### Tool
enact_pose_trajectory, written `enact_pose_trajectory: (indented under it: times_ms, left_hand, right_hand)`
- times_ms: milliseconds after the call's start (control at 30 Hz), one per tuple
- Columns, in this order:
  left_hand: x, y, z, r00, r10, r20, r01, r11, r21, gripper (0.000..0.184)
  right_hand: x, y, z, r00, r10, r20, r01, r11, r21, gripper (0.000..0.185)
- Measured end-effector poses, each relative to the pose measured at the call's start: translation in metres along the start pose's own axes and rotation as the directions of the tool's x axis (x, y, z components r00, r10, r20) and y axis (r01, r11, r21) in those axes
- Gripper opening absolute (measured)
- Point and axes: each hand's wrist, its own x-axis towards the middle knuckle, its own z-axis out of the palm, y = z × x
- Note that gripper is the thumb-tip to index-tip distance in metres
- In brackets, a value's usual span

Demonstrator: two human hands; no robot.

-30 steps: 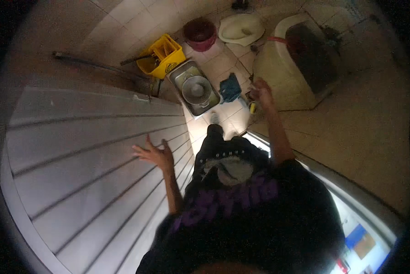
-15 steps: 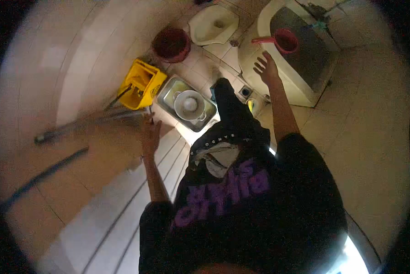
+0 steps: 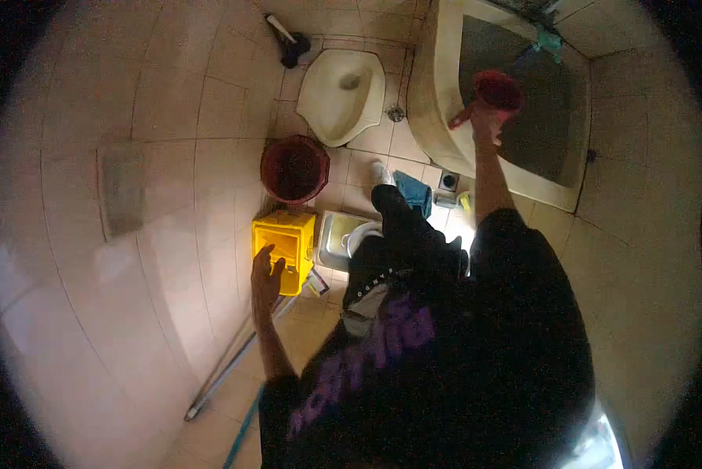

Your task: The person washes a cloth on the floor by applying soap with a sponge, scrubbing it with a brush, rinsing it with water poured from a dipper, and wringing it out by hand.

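Note:
My right hand is closed around the handle of a red water dipper, close to where the handle meets the bowl. The dipper is above the rim of a pale water basin, its bowl over the dark inside; the fingers are partly blurred. Lower left, my left hand holds nothing, fingers apart, beside and partly in front of a yellow mop bucket. I cannot tell whether it touches the bucket.
A squat toilet and a dark red tub are ahead. A metal basin holds a white pot, partly hidden by my leg. A blue cloth, a floor drain and a long pole are around me; a brush stands far left.
My right hand has reached the dipper and closed on its handle. The view has shifted, and I stand closer to the toilet. My left hand stays open, now by the yellow bucket.

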Motion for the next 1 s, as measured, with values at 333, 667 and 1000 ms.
enact_pose_trajectory:
  times_ms: [333,667,1000]
  left_hand:
    - [0.06,0.049,-0.05,0.966,-0.14,0.219,0.154,0.987,-0.046,0.035]
    - [0.236,0.101,-0.002,0.799,-0.013,0.602,-0.134,0.971,0.199,0.042]
    - [0.324,0.055,0.061,0.282,-0.251,0.926,-0.718,0.585,0.377,0.035]
  right_hand:
    - [0.025,0.021,-0.001,0.988,0.054,0.148,-0.033,0.989,-0.142,0.023]
    - [-0.123,-0.037,-0.137,0.929,0.345,0.134,-0.26,0.351,0.899,0.028]
    - [-0.351,-0.083,-0.212,0.666,0.746,0.022,-0.536,0.457,0.71,0.033]
